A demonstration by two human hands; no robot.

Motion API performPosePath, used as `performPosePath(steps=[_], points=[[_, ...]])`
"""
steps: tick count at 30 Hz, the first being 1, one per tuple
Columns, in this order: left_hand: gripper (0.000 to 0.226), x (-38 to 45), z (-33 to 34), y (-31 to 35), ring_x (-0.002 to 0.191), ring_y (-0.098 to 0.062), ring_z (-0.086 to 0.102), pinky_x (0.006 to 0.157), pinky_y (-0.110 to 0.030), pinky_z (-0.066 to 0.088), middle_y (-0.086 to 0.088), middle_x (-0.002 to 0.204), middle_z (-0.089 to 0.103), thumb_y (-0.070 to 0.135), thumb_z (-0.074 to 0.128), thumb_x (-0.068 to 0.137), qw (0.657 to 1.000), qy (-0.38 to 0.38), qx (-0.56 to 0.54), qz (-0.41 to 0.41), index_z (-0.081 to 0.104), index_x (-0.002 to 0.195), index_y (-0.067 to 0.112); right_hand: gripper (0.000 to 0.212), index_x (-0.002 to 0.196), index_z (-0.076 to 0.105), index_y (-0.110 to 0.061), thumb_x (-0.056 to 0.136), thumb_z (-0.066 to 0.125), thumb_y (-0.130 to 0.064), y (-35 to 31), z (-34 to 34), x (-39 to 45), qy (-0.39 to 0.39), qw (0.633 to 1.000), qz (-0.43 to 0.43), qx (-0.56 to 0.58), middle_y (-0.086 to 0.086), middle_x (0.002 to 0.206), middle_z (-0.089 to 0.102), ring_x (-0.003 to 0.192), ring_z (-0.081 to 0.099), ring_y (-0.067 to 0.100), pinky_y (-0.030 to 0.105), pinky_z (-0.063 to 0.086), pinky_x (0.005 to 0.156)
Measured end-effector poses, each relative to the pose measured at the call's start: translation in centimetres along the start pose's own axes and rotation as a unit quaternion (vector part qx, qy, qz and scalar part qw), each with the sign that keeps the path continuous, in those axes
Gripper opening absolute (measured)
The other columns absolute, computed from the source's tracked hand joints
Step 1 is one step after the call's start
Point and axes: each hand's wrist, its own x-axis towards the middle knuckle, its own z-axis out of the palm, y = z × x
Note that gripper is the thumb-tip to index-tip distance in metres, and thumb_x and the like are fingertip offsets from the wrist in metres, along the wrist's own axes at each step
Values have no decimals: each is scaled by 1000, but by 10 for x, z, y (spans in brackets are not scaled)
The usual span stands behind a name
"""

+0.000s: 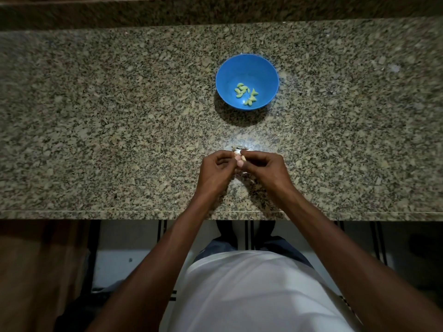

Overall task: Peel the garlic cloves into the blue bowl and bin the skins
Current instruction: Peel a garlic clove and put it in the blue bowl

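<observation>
Both hands [242,167] pinch garlic clove [240,156] — near counter edge [143,212].

Bowl [247,68]: on counter [96,116], behind both hands.
Peeled cloves [246,93]: in bowl.
Left hand [215,172], right hand [265,170]: side by side, near front edge.

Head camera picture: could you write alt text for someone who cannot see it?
Seen from above, a person's left hand and right hand pinch a garlic clove between them over a speckled granite counter. Farther back sits a blue bowl holding about a dozen peeled cloves, with bits of skin just beyond the fingers.
</observation>
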Motion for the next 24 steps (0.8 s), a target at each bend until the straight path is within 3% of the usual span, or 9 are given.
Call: performPosePath(steps=[4, 13, 18, 24], points=[[17, -4, 2, -1, 88, -21, 78, 80, -30, 63, -9, 94, 79, 16, 77, 95, 1000, -14, -3, 7, 73, 106, 4, 32, 121, 76, -2, 91, 81, -10, 2, -6, -2, 0, 1000, -3, -16, 8, 116, 79, 108, 76, 18, 37, 61, 97], [3, -9, 11, -8, 80, -11, 75, 71, -23, 61, -1, 86, 76, 17, 75, 96, 996, 44, 76, 22, 73, 96, 16, 12, 105, 82, -10, 96, 77, -15, 6, -16, -5, 7, 999, 27, -30, 16, 91, 80, 80, 72, 30, 49, 61, 81], [7, -9, 10, -10, 81, -6, 70, 70, -19, 56, 9, 86, 72, 18, 73, 96, 979, 142, 144, 40, 71, 93, 25, 13, 107, 81, -7, 96, 76, -12, 7, -16, 0, 20, 997, 77, 19, 19, 96, 79, 84, 70, 30, 49, 56, 83], [27, -10, 4, -19, 94, -6, 72, 80, -18, 59, 7, 103, 73, 9, 81, 87, 972, 112, 196, 66, 78, 112, 14, 14, 109, 78, -4, 97, 75, -10, 0, -24, 3, 4, 994, 102, 31, 21, 96, 79, 86, 72, 32, 63, 54, 97]])
